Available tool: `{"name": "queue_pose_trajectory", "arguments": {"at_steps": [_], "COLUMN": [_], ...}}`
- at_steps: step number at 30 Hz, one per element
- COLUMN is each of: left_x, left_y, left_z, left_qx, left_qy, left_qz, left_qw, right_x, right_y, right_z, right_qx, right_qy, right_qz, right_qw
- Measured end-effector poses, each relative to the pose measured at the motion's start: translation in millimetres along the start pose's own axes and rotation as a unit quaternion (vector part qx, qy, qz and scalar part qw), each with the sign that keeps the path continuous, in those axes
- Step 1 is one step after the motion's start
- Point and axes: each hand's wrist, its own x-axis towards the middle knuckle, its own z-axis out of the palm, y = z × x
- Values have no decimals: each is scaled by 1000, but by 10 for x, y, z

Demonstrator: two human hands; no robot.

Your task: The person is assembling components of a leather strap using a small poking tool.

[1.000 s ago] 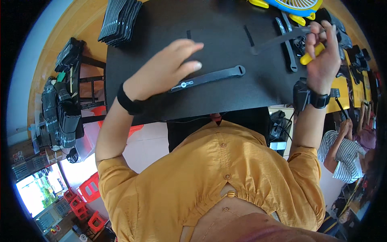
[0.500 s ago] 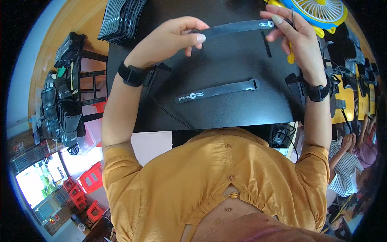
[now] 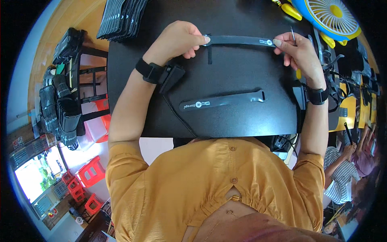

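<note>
A black strap (image 3: 238,40) with white print stretches flat between my two hands over the far part of the table. My left hand (image 3: 179,40) pinches its left end between thumb and fingers. My right hand (image 3: 298,50) pinches the printed right end. That hand also has a slim tool in it: a metal tip pokes up past the fingers, and a yellow handle (image 3: 298,74) shows below. A second black strap (image 3: 225,100), with a slot at its right end, lies nearer me. Just below the held strap's left end lies a short dark strip (image 3: 209,55).
Stacked black straps (image 3: 121,18) sit at the table's far left corner. A blue and yellow fan (image 3: 330,16) stands far right. A cable (image 3: 177,115) runs from my left wrist device to the table's (image 3: 242,125) near edge. Other people sit at the right.
The held strap has come slightly nearer and now lies straighter and lower, its ends still pinched. One of two dark strips seen on the table is no longer visible. The view has shifted slightly.
</note>
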Motion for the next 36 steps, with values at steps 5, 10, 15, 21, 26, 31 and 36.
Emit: {"name": "queue_pose_trajectory", "arguments": {"at_steps": [5,10,15,21,26,31,36], "left_x": [24,27,0,35,43,58,47], "left_y": [46,97,159,148,142,144,193], "left_z": [13,29,12,27,19,-21,-61], "left_qx": [34,76,101,85,63,68,65], "left_qy": [17,26,34,33,34,31,25], "left_qz": [-29,-28,-42,-66,-70,-65,-90], "left_qw": [999,996,993,994,995,995,993], "right_x": [41,44,69,63,69,98,125], "right_y": [1,49,88,17,-63,-24,69], "right_z": [6,-31,-34,77,133,146,122], "right_qx": [-67,-95,-130,-121,-162,-181,-118], "right_qy": [7,-3,-15,50,68,80,77], "right_qz": [65,45,59,63,80,85,61], "right_qw": [996,994,990,989,981,976,988]}}
